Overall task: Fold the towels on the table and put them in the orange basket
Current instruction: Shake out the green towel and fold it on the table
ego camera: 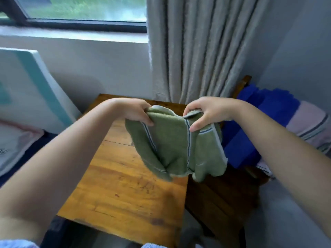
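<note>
Head view, looking down over a wooden table (123, 190). Green towel (172, 147) held up in the air above the table's far right part, clear of the wood, hanging in loose bunched folds with pale striped borders running down it. Left hand (136, 111) gripping the towel's upper left edge, fingers curled over the cloth and thumb pressed on the near face. Right hand (209, 111) pinching the upper right edge, fingers hooked over the top hem, thumb lying on the front by a stripe. Both hands level with each other, near but apart, a short span of towel sagging between them. Both forearms bare, reaching in from the lower corners.

Beyond the table: grey curtain (197, 51) hanging in folds, window (80, 13) to its left with green outside. At the right, beside the table, dark wooden chair (220, 203) carrying blue cloth (250, 122) and striped pink cloth (308, 122) piled on it. At the left, white and teal panel (30, 83) leaning against the wall. Orange basket out of sight. Slight motion blur over the whole frame.
</note>
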{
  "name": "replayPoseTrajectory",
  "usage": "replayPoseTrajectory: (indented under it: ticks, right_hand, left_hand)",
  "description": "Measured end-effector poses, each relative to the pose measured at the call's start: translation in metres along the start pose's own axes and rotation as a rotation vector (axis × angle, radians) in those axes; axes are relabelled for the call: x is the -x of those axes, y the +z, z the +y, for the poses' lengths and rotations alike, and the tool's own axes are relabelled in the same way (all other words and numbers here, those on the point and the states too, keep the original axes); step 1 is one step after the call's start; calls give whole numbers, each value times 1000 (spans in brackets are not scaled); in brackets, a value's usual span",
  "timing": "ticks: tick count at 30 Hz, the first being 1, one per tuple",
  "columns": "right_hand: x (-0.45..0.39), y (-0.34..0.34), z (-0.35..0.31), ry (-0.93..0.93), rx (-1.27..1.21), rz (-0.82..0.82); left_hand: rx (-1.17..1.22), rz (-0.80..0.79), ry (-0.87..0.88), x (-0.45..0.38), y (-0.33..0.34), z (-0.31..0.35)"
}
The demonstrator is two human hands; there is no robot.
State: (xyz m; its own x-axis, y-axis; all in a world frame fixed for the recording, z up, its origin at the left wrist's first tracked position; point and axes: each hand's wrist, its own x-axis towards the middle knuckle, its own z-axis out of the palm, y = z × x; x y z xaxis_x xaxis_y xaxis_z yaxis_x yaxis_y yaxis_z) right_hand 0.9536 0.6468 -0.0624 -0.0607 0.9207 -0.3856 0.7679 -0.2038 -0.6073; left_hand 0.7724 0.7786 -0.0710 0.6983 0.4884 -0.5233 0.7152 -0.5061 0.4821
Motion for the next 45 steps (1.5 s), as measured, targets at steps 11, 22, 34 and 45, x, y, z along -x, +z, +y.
replayPoseTrajectory:
  ticks: [11, 22, 34, 45]
  right_hand:
    - [-128, 74, -146, -53, 244, 646]
    - [-200, 196, -135, 4, 433, 106]
    - [-261, 296, -44, 50, 227, 276]
    - [-305, 281, -27, -166, 360, 70]
  left_hand:
    - [462, 749, -71, 61, -39, -175]
    - [-186, 397, -133, 71, 12, -322]
    - [-136, 144, -476, -9, 135, -363]
    - [122, 476, -712, -25, 174, -382]
